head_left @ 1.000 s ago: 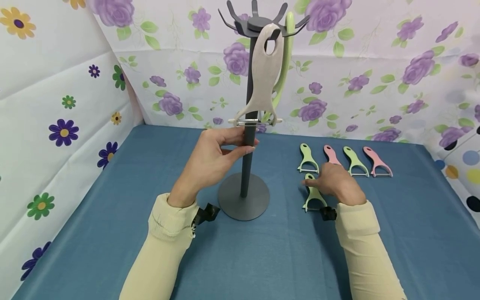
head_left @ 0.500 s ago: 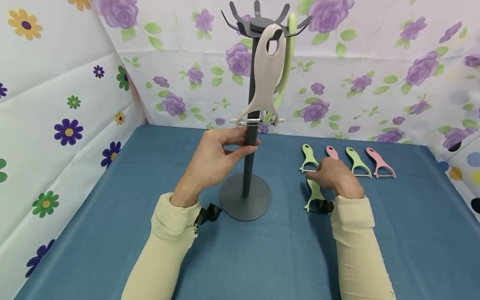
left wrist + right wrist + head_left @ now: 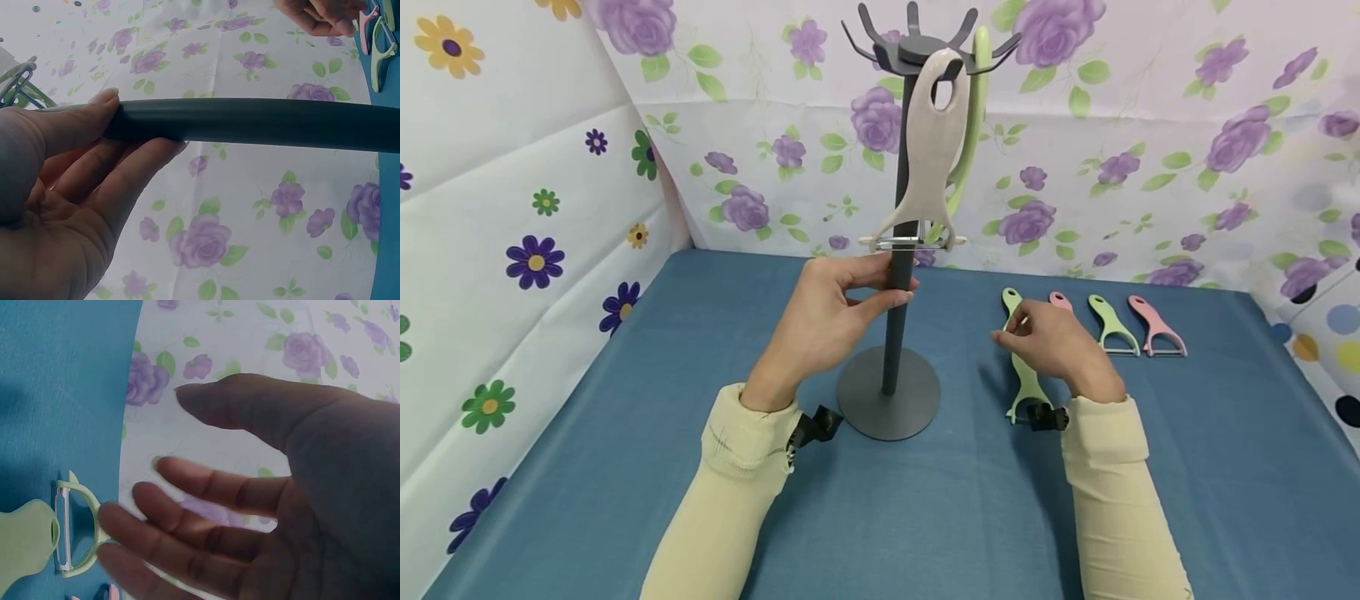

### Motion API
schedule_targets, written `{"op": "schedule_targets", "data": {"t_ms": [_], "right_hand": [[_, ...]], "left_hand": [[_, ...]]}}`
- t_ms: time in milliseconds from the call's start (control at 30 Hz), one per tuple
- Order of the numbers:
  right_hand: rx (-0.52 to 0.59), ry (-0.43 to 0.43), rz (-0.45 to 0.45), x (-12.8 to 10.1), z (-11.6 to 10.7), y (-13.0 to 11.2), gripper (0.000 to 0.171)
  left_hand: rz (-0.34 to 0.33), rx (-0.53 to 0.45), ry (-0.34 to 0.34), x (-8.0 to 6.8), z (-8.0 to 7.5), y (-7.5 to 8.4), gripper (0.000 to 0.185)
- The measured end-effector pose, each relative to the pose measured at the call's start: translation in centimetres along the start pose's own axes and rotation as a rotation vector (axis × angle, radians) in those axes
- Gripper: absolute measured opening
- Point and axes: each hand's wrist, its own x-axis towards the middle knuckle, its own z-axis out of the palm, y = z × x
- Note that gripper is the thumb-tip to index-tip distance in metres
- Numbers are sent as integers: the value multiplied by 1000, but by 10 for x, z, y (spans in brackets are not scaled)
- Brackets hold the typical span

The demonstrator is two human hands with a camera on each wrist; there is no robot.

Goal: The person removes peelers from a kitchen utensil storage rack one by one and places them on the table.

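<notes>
My left hand (image 3: 835,317) grips the dark grey pole (image 3: 897,333) of an upright hook stand; in the left wrist view the thumb and fingers (image 3: 94,156) wrap round the pole (image 3: 250,122). A beige peeler (image 3: 928,167) and a green peeler (image 3: 973,108) hang from its top hooks. My right hand (image 3: 1052,346) hovers low over the blue table, fingers loosely bent. It lies above a green peeler (image 3: 1026,387) and partly hides another green one (image 3: 1009,298) and a pink one (image 3: 1060,300). The right wrist view shows nothing between thumb and fingers (image 3: 206,494), with a green peeler (image 3: 31,544) on the cloth below.
One more green peeler (image 3: 1112,327) and a pink peeler (image 3: 1153,329) lie in the row at the back right. The stand's round base (image 3: 887,408) sits mid-table. Floral sheets wall the table on the left, back and right.
My right hand has risen off the near green peeler and drifted toward the far row, now covering more of it. The left hand has stayed on the pole.
</notes>
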Motion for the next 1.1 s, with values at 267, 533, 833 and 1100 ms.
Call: {"op": "schedule_targets", "data": {"t_ms": [267, 533, 833, 1100], "right_hand": [[37, 52, -40, -1, -1, -1, 26], [26, 123, -38, -4, -4, -4, 24], [71, 189, -33, -8, -3, -10, 26], [104, 324, -123, -6, 0, -14, 25]], "left_hand": [[12, 4, 14, 1, 1, 0, 29], [-4, 12, 22, 0, 1, 1, 29], [18, 2, 60, 1, 3, 2, 24], [30, -17, 74, 1, 3, 1, 27]]}}
